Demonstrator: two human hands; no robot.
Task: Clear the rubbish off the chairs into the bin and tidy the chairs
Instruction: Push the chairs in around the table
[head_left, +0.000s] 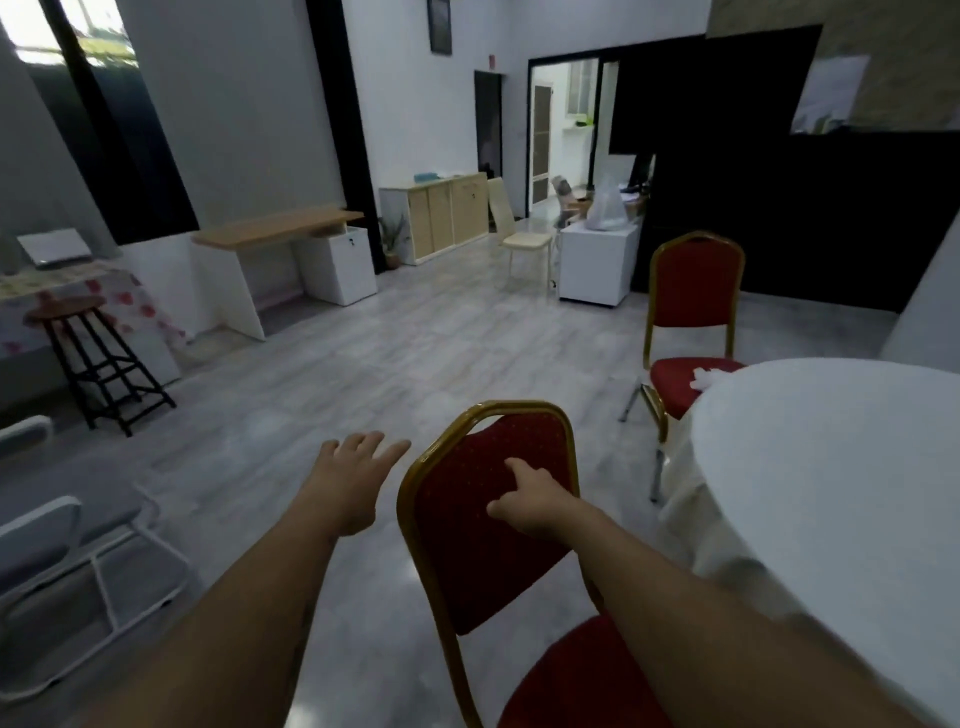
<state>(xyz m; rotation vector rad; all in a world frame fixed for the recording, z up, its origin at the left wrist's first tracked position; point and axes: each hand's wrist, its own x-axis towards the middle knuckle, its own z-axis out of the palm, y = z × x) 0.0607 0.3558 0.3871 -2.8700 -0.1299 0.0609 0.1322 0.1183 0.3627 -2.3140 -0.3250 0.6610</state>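
Observation:
A red padded chair with a gold frame (467, 551) stands right in front of me, its seat towards me at the bottom of the head view. My right hand (530, 499) is in front of its backrest, fingers loosely spread, holding nothing. My left hand (353, 473) hovers open just left of the backrest's top corner, apart from it. A second red and gold chair (693, 291) stands further off on the right. A crumpled white piece of rubbish (707, 378) lies on its seat beside the table edge. No bin is in view.
A round table with a white cloth (831, 467) fills the right side. A black stool (98, 358) and a white-framed chair (78, 566) are on the left. A cream chair (519, 234), a white cabinet (597, 265) and a desk (280, 228) stand further back across open floor.

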